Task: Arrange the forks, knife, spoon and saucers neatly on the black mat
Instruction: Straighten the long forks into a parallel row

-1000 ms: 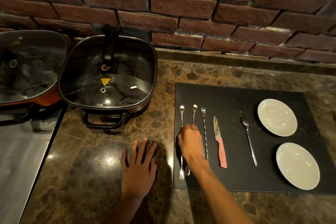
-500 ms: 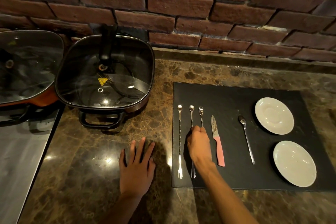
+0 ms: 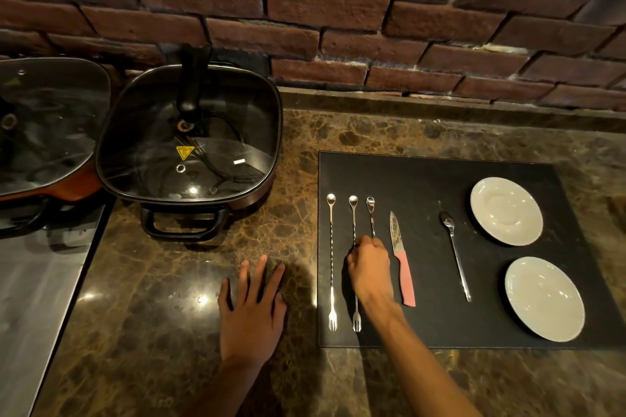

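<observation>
The black mat (image 3: 423,176) lies on the marble counter. Along its left side sit three long twisted forks, roughly parallel: the left fork (image 3: 331,264), the middle fork (image 3: 353,220) and the third fork (image 3: 371,217). My right hand (image 3: 369,267) rests curled over the third fork's shaft and hides its lower half, with the thumb beside the middle fork. To the right lie a pink-handled knife (image 3: 403,267), a spoon (image 3: 455,254), a far saucer (image 3: 506,210) and a near saucer (image 3: 544,298). My left hand (image 3: 252,308) lies flat on the counter, left of the mat.
A square black electric pan with a glass lid (image 3: 189,145) stands at the back left, its handle pointing toward me. A second lidded pan (image 3: 44,125) sits further left over a steel surface (image 3: 34,298). A brick wall (image 3: 338,10) backs the counter.
The middle fork has gone from slanted to straight, parallel with the left fork. My right hand has shifted right from it onto the third fork. My left hand stays put.
</observation>
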Tool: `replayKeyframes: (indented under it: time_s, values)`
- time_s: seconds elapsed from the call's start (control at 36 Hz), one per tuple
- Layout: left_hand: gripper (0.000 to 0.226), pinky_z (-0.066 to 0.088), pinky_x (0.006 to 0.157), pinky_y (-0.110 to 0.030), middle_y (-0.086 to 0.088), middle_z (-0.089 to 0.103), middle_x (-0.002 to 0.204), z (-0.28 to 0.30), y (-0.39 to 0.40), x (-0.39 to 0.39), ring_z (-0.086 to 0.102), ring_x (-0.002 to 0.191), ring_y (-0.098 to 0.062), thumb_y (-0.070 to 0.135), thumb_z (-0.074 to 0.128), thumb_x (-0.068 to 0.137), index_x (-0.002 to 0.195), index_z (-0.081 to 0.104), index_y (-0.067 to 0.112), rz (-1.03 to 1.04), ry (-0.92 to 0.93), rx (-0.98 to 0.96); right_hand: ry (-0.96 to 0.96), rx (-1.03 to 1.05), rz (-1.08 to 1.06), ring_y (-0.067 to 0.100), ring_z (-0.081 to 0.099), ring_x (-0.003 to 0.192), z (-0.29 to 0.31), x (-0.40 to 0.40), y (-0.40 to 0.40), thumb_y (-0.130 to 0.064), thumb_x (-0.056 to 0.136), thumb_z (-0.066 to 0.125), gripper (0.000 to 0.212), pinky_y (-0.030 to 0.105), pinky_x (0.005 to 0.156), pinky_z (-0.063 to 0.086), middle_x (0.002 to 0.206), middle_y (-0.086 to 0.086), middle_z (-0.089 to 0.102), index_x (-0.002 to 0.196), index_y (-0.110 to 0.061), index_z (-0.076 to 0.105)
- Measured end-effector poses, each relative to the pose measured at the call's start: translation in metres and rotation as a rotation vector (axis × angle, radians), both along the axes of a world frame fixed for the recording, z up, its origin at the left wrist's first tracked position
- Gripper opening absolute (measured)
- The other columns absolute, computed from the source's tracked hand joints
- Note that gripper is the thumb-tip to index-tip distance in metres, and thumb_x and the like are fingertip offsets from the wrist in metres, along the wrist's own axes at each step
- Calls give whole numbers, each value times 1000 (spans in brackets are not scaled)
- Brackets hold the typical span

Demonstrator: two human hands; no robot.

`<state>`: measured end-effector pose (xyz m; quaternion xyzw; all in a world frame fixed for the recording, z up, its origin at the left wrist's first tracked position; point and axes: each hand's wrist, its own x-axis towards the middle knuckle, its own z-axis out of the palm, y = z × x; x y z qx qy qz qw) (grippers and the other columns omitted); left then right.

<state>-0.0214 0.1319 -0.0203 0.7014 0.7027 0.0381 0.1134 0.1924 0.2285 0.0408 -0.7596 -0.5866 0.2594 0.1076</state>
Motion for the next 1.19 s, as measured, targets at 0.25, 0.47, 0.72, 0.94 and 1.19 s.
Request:
replayKeyframes:
  time_s: [0.25,0.47,0.72,0.94,1.19]
  values:
    - [55,23,121,-60,2,29,167,-1,1,0,25,155,-27,44,27,101,155,30,38,5,-2,-15,-35,111,-23,25,59,96,7,20,-7,-16,97,51,22,34,88,51,118,10,55,115,-5,58]
    - [56,22,121,-60,4,26,168,-2,0,-1,22,156,-26,45,24,101,157,29,38,5,8,-28,-71,50,-85,32,59,94,5,30,-14,-15,96,50,15,42,84,51,115,13,54,103,-4,55]
    - [56,23,121,-60,2,29,167,2,1,0,26,155,-27,44,26,100,156,33,36,4,8,-30,-43,47,-107,24,56,86,1,35,-15,-8,95,50,13,33,81,47,111,15,58,103,-2,58]
    - [57,23,121,-60,2,28,167,0,0,0,24,155,-27,44,25,101,157,29,37,5,19,-38,-21,50,-121,26,58,88,1,40,-14,-10,96,51,16,34,82,47,110,15,58,106,-2,59]
    - [58,20,121,-59,2,23,169,-8,0,-2,20,157,-26,45,27,101,158,23,38,-3,40,-18,-11,106,-155,29,62,92,4,49,-12,-20,98,50,22,38,87,50,108,13,59,108,-4,63]
